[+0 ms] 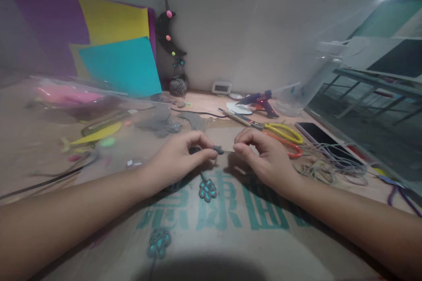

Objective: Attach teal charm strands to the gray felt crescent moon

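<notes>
Between thumb and fingers, my left hand (pixel 193 151) pinches a small dark grey cord piece (pixel 217 149); the fingers cover most of it. A thin strand (pixel 228 152) runs from that piece to my right hand (pixel 260 153), whose thumb and forefinger are pressed together on it. Just below my left hand, a grey flower-shaped ornament with turquoise stones (pixel 207 189) hangs or lies on a short cord; I cannot tell which. A second turquoise-stoned ornament (pixel 159 242) lies nearer to me on the board with green lettering (pixel 224 254).
Beyond my right hand lie scissors with yellow and orange handles (pixel 283 134), a glue gun (pixel 259 102), a phone (pixel 328 142) and loose cord (pixel 318 169). Left are plastic bags (pixel 66 96) and coloured sheets (pixel 120 66). A yarn ball (pixel 178 85) sits by the wall.
</notes>
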`<action>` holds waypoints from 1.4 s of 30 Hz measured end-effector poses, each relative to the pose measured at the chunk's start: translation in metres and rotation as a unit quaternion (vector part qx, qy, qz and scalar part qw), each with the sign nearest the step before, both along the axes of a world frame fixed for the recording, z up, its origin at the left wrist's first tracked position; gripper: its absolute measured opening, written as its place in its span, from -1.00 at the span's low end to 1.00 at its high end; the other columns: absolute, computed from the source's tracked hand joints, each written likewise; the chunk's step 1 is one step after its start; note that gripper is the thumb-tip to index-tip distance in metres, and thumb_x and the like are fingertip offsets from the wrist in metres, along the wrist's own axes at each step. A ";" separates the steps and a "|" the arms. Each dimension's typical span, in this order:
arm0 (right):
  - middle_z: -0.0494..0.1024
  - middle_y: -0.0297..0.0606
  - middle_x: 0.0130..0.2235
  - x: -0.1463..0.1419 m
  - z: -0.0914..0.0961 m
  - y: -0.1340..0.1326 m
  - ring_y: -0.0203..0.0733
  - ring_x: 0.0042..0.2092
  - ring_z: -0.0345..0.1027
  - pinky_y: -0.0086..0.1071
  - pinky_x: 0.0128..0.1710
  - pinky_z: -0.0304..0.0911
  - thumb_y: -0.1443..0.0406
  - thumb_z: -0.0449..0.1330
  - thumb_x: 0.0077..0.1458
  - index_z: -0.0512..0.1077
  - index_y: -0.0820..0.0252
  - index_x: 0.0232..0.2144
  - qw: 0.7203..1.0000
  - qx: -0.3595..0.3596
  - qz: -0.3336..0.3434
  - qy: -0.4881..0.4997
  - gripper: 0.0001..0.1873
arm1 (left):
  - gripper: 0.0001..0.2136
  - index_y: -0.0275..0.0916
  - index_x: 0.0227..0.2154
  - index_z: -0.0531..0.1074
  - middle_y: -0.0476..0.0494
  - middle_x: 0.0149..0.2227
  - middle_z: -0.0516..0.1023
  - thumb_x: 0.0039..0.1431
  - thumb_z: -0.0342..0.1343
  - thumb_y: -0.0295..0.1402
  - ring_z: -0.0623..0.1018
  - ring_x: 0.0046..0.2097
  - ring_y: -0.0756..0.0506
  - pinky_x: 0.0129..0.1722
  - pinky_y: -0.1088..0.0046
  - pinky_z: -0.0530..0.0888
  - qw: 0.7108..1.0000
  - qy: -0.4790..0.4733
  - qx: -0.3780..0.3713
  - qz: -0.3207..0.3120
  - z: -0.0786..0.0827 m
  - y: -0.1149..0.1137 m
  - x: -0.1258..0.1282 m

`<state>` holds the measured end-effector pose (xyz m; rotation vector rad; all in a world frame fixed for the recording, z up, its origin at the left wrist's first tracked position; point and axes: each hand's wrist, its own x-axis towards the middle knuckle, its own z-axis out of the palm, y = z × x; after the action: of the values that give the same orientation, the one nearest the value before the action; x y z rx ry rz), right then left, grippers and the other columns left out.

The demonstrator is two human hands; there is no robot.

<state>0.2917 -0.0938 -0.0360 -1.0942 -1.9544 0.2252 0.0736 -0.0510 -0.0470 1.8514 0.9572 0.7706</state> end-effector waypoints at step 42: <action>0.39 -0.43 -0.49 0.001 -0.007 0.000 -0.35 -0.49 0.24 -0.47 -0.49 0.19 0.39 0.14 0.22 0.43 0.16 -0.26 0.999 -0.031 -0.016 -0.017 -0.92 | -0.84 -0.17 -0.38 0.51 -0.02 -0.37 0.68 0.17 0.22 -0.19 0.61 -0.34 -0.07 -0.32 0.42 0.47 0.999 0.029 0.040 0.003 0.000 0.001 -0.001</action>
<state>0.2930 -0.0942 -0.0432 -1.1750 -1.9705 0.2531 0.0727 -0.0497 -0.0472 1.9491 0.9823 0.7725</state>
